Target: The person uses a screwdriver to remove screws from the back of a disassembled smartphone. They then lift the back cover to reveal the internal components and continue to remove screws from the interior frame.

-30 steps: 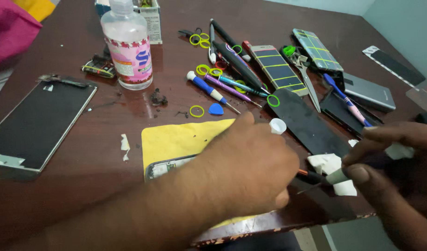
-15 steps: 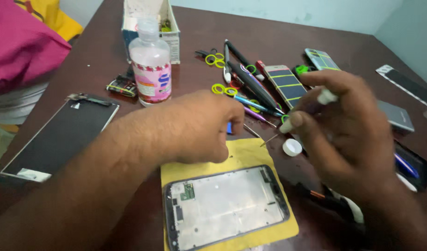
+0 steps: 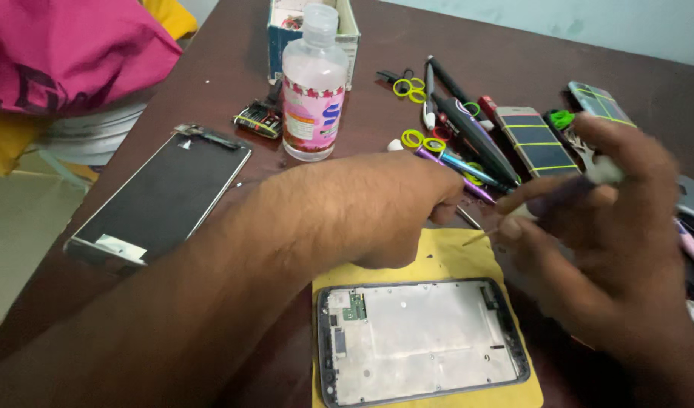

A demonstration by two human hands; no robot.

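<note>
- Right now the left hand (image 3: 377, 208) is curled into a loose fist over the top edge of the yellow mat (image 3: 437, 261); whether its fingers pinch anything cannot be told.
- Its partner, the right hand (image 3: 611, 219), has fingers clamped on a slim tool (image 3: 566, 189), blurred, tip pointing at the mat.
- On the mat at the table's (image 3: 513, 53) near edge lies the opened phone frame (image 3: 421, 341), untouched.
- Farther back stand a clear bottle (image 3: 314, 87), scattered screwdrivers (image 3: 468, 140) and, leftward, a dark screen panel (image 3: 162, 196).
</note>
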